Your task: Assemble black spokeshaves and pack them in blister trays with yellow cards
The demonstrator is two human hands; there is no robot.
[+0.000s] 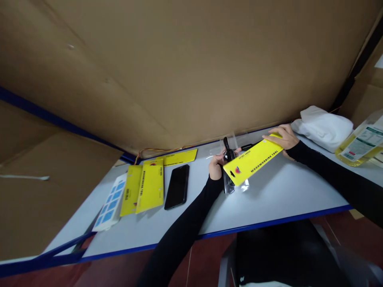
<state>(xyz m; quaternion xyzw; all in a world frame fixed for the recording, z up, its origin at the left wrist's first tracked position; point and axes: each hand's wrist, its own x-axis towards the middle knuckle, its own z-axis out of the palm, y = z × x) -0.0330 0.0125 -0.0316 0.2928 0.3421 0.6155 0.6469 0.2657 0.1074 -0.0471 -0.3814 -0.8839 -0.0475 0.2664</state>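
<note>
My left hand (pixel 216 167) is closed around a black spokeshave (pixel 229 153) in a clear plastic sleeve (pixel 244 186), above the front half of the table. In my right hand (pixel 285 137) is the upper end of a yellow card (pixel 254 161) printed "WOODWORKING TOOL". The card slants down to the left, and its lower end covers part of the spokeshave and sleeve. One black handle points up beside my left thumb; another dark handle shows behind the card.
Left of my hands lie a black phone (pixel 176 187), several yellow cards (pixel 151 185) and a blue-and-white label sheet (pixel 111 203). At right are a white cloth bundle (pixel 323 127) and a bottle of yellow liquid (pixel 360 143). Cardboard walls (pixel 191 79) enclose the table (pixel 278 195).
</note>
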